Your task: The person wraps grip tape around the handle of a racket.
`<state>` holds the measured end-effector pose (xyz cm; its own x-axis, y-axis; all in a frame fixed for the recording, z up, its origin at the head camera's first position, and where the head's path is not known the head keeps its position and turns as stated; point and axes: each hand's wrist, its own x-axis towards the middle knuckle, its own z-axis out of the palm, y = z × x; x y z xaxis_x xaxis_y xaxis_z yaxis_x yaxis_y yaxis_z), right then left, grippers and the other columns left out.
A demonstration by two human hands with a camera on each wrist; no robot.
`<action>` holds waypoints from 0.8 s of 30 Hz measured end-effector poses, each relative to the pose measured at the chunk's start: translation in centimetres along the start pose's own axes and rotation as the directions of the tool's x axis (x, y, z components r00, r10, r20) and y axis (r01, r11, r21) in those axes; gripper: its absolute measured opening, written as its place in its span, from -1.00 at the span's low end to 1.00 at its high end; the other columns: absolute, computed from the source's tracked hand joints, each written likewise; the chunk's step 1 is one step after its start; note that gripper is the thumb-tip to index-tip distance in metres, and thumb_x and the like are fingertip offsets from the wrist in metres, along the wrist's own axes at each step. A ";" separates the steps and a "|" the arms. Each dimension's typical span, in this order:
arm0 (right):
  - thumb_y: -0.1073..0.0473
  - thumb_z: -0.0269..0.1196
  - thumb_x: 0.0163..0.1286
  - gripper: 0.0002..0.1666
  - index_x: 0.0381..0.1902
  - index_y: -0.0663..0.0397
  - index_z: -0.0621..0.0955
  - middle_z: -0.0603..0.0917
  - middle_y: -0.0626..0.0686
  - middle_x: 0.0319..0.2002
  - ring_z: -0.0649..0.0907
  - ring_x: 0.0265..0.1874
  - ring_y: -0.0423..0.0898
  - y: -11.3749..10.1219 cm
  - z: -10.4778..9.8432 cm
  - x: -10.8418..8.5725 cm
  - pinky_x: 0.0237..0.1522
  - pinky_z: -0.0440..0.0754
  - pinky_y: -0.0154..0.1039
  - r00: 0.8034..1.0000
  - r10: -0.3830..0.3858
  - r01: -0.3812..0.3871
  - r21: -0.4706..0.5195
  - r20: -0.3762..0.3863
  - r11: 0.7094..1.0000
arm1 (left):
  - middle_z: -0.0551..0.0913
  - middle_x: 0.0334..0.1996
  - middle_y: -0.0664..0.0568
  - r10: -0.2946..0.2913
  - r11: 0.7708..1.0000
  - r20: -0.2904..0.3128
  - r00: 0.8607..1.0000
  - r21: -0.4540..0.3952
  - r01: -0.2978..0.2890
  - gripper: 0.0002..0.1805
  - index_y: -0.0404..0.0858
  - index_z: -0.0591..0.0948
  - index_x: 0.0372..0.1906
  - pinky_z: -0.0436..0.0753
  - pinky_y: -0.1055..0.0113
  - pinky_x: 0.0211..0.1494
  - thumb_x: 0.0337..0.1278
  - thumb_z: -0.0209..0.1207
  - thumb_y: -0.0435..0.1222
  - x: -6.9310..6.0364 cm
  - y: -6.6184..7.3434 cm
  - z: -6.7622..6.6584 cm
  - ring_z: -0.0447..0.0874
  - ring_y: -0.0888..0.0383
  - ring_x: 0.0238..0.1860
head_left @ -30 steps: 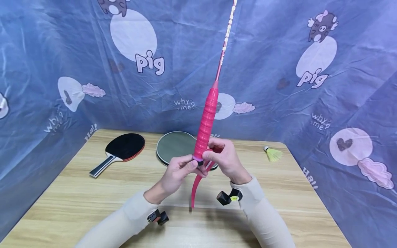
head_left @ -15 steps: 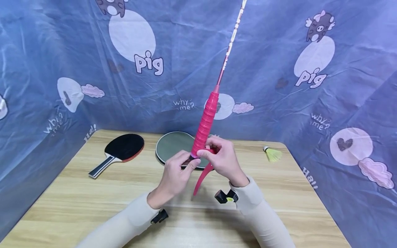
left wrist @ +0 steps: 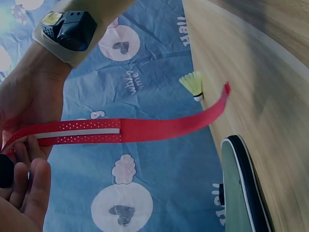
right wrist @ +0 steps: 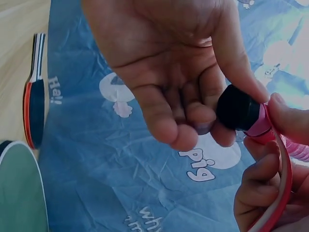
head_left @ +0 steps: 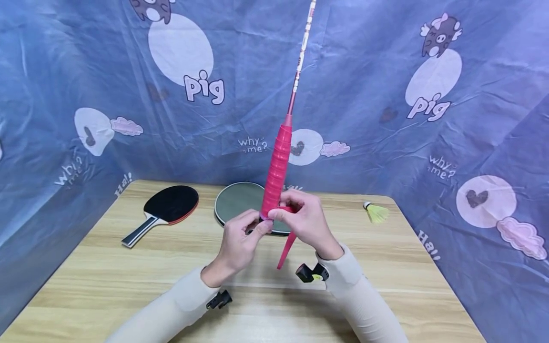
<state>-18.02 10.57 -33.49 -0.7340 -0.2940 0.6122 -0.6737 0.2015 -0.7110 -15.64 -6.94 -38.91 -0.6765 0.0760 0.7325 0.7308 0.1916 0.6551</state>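
Note:
A badminton racket stands nearly upright in the head view, its pink ribbed handle (head_left: 276,164) low and its thin shaft (head_left: 302,50) running out of the top. My left hand (head_left: 240,240) pinches the black butt cap (right wrist: 235,108) between thumb and fingers. At the handle's lower end, my right hand (head_left: 306,221) pinches a pink grip tape (head_left: 286,250) against it, thumb on the tape. The tape's loose tail hangs below that hand. Perforations and a pale central strip show on the tape (left wrist: 164,130) in the left wrist view. The racket's head is out of view.
On the wooden table (head_left: 180,276), a black table tennis bat (head_left: 172,205) lies at the back left. A green oval thing (head_left: 236,202) with a white edge lies behind the hands. A yellow shuttlecock (head_left: 376,213) is at the back right. Blue printed cloth (head_left: 364,95) surrounds the table.
The racket tilted right, then swung back left and more upright. Both hands shifted slightly left. Left fingers drew in round the butt cap, and the tape's loose tail moved up and right.

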 end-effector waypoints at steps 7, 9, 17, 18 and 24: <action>0.30 0.48 0.20 -0.71 -0.13 0.33 0.73 0.75 -0.15 -0.35 0.57 -0.47 -0.26 0.1 -0.1 0.2 -0.43 0.55 -0.43 0.991 0.123 -0.131 0.164 0.058 0.978 | 0.72 -0.37 -0.14 -0.117 0.974 0.099 0.988 -0.185 0.134 -0.85 -0.37 0.69 -0.22 0.80 0.28 -0.15 0.41 0.15 -0.40 0.3 0.4 -0.4 0.78 0.19 -0.34; 0.28 0.48 0.21 -0.66 -0.10 0.38 0.72 0.76 -0.16 -0.35 0.61 -0.43 -0.28 0.1 -0.2 0.2 -0.36 0.61 -0.44 0.987 0.145 -0.155 0.197 0.065 0.968 | 0.71 -0.35 -0.21 -0.132 0.959 0.131 0.982 -0.234 0.160 -0.83 -0.40 0.68 -0.17 0.81 0.24 -0.12 0.45 0.10 -0.40 0.4 0.5 -0.5 0.79 0.15 -0.33; 0.17 0.47 0.24 -0.67 -0.09 0.26 0.73 0.78 -0.18 -0.30 0.68 -0.37 -0.28 0.1 -0.8 0.1 -0.28 0.66 -0.42 0.977 0.127 -0.178 0.322 0.174 0.930 | 0.57 -0.26 -0.51 -0.043 0.847 0.283 0.958 -0.499 0.186 -0.68 -0.68 0.53 0.01 0.81 0.16 -0.08 0.53 -0.04 -0.42 0.5 0.1 -0.6 0.75 0.17 -0.27; 0.14 0.47 0.25 -0.70 -0.11 0.18 0.75 0.78 -0.16 -0.28 0.68 -0.37 -0.27 0.2 -0.9 0.1 -0.30 0.65 -0.42 0.974 0.111 -0.174 0.341 0.196 0.924 | 0.55 -0.28 -0.53 -0.020 0.829 0.300 0.954 -0.528 0.184 -0.67 -0.69 0.51 0.03 0.81 0.15 -0.09 0.53 -0.05 -0.42 0.5 0.1 -0.6 0.74 0.19 -0.26; 0.06 0.48 0.24 -0.73 -0.09 -0.11 0.78 0.76 -0.12 -0.22 0.73 -0.40 -0.27 0.9 -1.4 0.0 -0.41 0.70 -0.37 0.937 0.033 -0.213 0.492 0.348 0.844 | 0.51 -0.35 -0.58 0.101 0.755 0.397 0.912 -0.628 0.190 -0.57 -0.78 0.44 0.04 0.80 0.13 -0.08 0.56 -0.08 -0.35 0.5 0.0 -0.7 0.74 0.26 -0.26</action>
<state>-18.77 12.03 -33.60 -0.6805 -0.5937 0.4295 -0.3704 -0.2269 -0.9007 -15.95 -7.62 -38.41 -0.5794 0.4771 0.6608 0.4799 -0.4556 0.7498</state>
